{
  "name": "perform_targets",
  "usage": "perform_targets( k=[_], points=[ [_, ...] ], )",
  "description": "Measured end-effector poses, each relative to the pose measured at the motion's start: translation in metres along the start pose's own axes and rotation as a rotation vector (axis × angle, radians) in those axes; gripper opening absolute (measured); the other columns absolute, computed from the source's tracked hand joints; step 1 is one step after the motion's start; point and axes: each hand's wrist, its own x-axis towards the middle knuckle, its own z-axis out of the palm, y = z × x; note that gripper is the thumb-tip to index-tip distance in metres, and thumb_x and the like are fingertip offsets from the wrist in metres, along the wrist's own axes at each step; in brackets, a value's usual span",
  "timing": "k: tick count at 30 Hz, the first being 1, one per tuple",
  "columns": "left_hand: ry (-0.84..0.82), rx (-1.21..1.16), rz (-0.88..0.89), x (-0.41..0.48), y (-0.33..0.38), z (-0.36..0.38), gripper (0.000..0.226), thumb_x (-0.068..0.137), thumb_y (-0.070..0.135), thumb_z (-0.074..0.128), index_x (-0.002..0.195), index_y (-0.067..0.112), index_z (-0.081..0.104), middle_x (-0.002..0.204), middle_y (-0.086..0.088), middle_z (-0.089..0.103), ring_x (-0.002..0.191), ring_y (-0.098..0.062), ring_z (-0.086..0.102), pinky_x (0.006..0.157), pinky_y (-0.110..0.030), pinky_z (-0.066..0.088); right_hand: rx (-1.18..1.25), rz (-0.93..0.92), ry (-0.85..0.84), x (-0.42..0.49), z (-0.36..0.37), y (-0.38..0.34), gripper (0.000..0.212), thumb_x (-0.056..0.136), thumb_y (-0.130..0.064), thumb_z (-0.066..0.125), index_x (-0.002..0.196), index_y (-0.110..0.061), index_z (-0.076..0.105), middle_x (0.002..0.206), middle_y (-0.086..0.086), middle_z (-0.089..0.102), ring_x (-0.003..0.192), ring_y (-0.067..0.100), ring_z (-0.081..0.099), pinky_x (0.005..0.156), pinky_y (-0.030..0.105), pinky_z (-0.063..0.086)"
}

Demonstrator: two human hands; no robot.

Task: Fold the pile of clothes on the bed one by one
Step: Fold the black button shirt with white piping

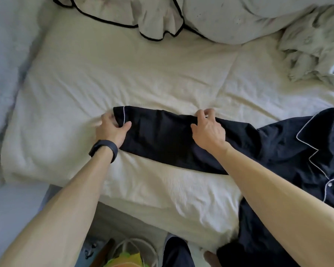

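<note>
Fingers of the left hand curl round the end of the cuff, thumb pressed on top, so the cuff is gripped. Fingers of the right hand are bent and pinch the far edge of the same sleeve approx. halfway along. 2 hands, both on 1 sleeve.

Sleeve is dark navy w/ 1 thin white piping line at the cuff. It lies stretched flat across the bed sheet, running left to right. It joins the pyjama shirt, which is spread at the right edge of the bed, collar open, white piping along the lapel, 1 button visible. Shirt's lower part hangs over the near edge of the mattress.

1 black wristband on the left wrist.

Further out: 1 white garment w/ black piping is bunched at the far side. 1 pale crumpled cloth lies far right. On the floor below, 1 yellow-green bag w/ white handles.
</note>
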Motion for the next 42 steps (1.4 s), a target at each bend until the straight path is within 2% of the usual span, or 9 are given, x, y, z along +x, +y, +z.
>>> perform_targets(
  k=[5,9,12,16,22,30,35,39,42],
  points=[
    [0.237,-0.110,0.152,0.017,0.007,-0.018,0.036,0.093,0.042,0.061,0.090,0.006,0.059,0.088,-0.013,0.064,0.079,-0.035,0.059,0.065,-0.035,0.039,0.188,-0.098,0.322,0.011,-0.015,-0.018,0.021,0.106,-0.026,0.046,0.118,-0.011,0.055,0.112,0.006,0.060,0.087,0.027,0.057,0.065,0.033,0.035],
    [0.216,0.030,0.062,0.000,0.029,-0.002,0.051,0.090,0.034,0.063,0.133,0.011,0.046,0.135,-0.015,0.050,0.121,-0.040,0.050,0.094,-0.051,0.045,0.262,-0.101,0.206,0.003,-0.016,-0.005,0.036,0.104,-0.021,0.050,0.140,-0.014,0.048,0.140,0.004,0.050,0.115,0.025,0.057,0.083,0.030,0.045],
    [0.295,0.201,0.336,-0.041,0.060,0.035,0.073,0.086,0.028,0.066,0.149,0.016,0.033,0.156,-0.018,0.027,0.140,-0.041,0.031,0.111,-0.056,0.030,0.358,-0.077,0.210,-0.026,-0.017,0.034,0.050,0.102,-0.021,0.055,0.149,-0.016,0.041,0.152,0.000,0.040,0.123,0.018,0.057,0.092,0.031,0.051],
    [0.075,0.306,0.748,-0.111,0.114,0.113,0.070,0.083,0.028,0.071,0.146,0.015,0.043,0.154,-0.018,0.032,0.140,-0.039,0.033,0.111,-0.061,0.028,0.422,0.054,0.318,-0.079,-0.022,0.127,0.040,0.100,-0.025,0.057,0.139,-0.025,0.048,0.139,-0.012,0.044,0.103,-0.002,0.057,0.081,0.015,0.045],
    [-0.258,0.436,0.936,-0.207,0.202,0.231,0.070,0.092,0.042,0.060,0.153,0.022,0.032,0.158,-0.006,0.026,0.146,-0.027,0.024,0.117,-0.053,0.021,0.476,0.524,0.520,-0.143,-0.053,0.307,0.030,0.098,-0.015,0.056,0.128,-0.017,0.058,0.123,-0.001,0.052,0.088,0.004,0.061,0.084,0.019,0.039],
    [-0.194,0.611,0.972,-0.211,0.297,0.322,0.050,0.098,0.037,0.054,0.145,0.022,0.041,0.143,-0.006,0.049,0.132,-0.029,0.042,0.107,-0.044,0.031,0.349,0.630,0.386,-0.110,-0.106,0.507,0.052,0.102,-0.012,0.042,0.153,-0.018,0.035,0.159,0.008,0.032,0.135,0.033,0.044,0.105,0.041,0.037],
    [-0.122,0.582,0.877,-0.197,0.320,0.332,0.028,0.100,0.043,0.054,0.116,0.023,0.064,0.121,-0.009,0.061,0.112,-0.036,0.055,0.090,-0.043,0.041,0.311,0.635,0.235,-0.077,-0.104,0.556,0.039,0.105,-0.028,0.043,0.142,-0.019,0.046,0.147,0.013,0.045,0.127,0.039,0.050,0.096,0.047,0.041],
    [-0.027,0.436,0.822,-0.196,0.342,0.329,0.031,0.098,0.045,0.055,0.117,0.022,0.065,0.123,-0.011,0.059,0.108,-0.039,0.057,0.083,-0.043,0.046,0.415,0.598,0.522,-0.063,-0.109,0.569,0.028,0.105,-0.030,0.043,0.123,-0.013,0.056,0.126,0.015,0.055,0.112,0.040,0.055,0.092,0.045,0.040],
    [-0.076,0.483,0.800,-0.200,0.352,0.340,0.031,0.097,0.041,0.057,0.120,0.021,0.063,0.124,-0.015,0.058,0.115,-0.040,0.055,0.092,-0.045,0.046,0.479,0.530,0.497,-0.055,-0.110,0.577,0.030,0.103,-0.029,0.047,0.129,-0.017,0.055,0.132,0.011,0.053,0.115,0.036,0.056,0.096,0.042,0.041]
  ],
)
